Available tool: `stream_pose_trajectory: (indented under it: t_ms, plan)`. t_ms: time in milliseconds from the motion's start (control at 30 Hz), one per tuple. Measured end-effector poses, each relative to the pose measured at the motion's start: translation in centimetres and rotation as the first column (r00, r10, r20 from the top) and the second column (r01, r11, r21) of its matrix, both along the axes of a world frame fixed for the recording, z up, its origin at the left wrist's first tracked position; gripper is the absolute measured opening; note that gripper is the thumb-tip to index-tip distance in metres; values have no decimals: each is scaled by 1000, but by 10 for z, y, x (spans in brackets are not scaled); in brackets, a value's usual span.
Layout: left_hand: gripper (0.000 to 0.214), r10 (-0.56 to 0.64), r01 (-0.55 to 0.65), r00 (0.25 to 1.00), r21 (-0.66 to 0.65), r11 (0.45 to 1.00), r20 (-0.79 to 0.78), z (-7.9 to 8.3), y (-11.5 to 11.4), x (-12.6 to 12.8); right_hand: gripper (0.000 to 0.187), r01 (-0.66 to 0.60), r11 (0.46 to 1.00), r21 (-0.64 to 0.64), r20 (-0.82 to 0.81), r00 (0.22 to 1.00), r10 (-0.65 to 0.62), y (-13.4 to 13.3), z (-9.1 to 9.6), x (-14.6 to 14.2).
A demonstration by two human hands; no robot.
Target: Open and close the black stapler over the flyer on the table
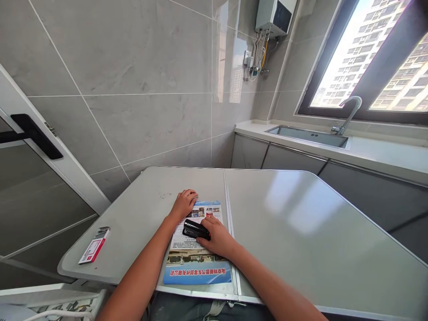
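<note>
A printed leaflet [197,277] with a blue band, red lettering and small pictures lies on the white table [284,249]. My right hand [219,238] is closed round the rear end of a black stapler [193,228], which sits over the middle of the leaflet and points left. At the leaflet's upper left edge, my left hand [183,204] lies palm down with its fingers stretched out and holds nothing. Whether any paper is between the stapler's jaws cannot be made out.
A small red and white packet [94,246] lies near the table's left edge. A seam strip [230,223] crosses the table right of the leaflet. Beyond are a counter with a sink [309,135] and a tap [349,116]. A door with a black handle [36,136] stands at left.
</note>
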State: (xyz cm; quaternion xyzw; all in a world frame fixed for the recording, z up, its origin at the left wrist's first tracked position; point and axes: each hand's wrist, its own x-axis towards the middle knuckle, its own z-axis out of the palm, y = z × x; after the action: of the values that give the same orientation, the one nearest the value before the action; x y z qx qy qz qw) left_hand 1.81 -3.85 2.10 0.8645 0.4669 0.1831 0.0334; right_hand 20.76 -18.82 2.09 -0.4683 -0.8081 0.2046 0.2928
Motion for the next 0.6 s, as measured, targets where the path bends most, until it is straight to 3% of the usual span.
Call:
stream_pose_trajectory:
  t_ms: [167, 267, 333, 400, 600]
  plan:
    - [31, -81, 81, 997, -47, 996, -18, -1, -5, 8, 26, 36, 995, 93, -59, 998, -31, -4, 11, 9]
    - [30, -75, 74, 997, -66, 995, -13, -5, -5, 7, 30, 267, 952, 149, -213, 949, -233, 0, 14, 24]
    - [29, -74, 73, 997, -77, 994, -5, -7, -5, 6, 40, 451, 887, 104, -292, 866, -406, 7, 12, 36]
    - [27, -79, 79, 997, -86, 993, 2, -7, -5, 7, 40, 547, 835, 58, -297, 808, -508, 15, 7, 47]
    - [19, -98, 100, 995, -105, 989, 17, -7, -6, 12, 25, 548, 836, -1, -179, 823, -540, 24, -13, 56]
